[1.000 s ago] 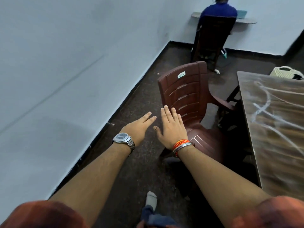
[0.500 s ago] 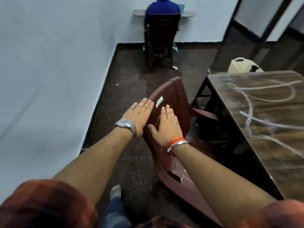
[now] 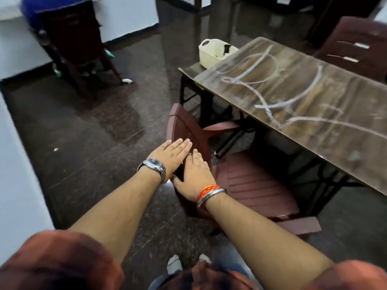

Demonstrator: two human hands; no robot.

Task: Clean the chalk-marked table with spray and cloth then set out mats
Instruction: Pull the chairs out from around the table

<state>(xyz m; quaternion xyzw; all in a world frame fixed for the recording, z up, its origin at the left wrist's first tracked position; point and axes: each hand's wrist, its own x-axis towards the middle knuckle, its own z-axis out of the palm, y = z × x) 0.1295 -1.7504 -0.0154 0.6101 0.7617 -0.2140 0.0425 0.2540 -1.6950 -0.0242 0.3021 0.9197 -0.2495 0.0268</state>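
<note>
Chair first, chalk after

Both hands lie flat and spread on the back of the brown plastic chair (image 3: 188,130), which leans tilted beside the table (image 3: 314,105): the left hand (image 3: 170,153) on the outer face, the right hand (image 3: 193,174) just beside it, thumb hooked round the backrest edge. Neither holds cloth or spray. The chalk-marked tabletop lies ahead and to the right of the right hand, loops of chalk (image 3: 270,97) uncleaned. The cream basket (image 3: 213,52) sits far beyond both hands at the table's end; its contents cannot be made out.

The step in hand looks like shifting the chair clear. Best done with a firm grasp, steering the chair's legs away from the table frame.
</note>
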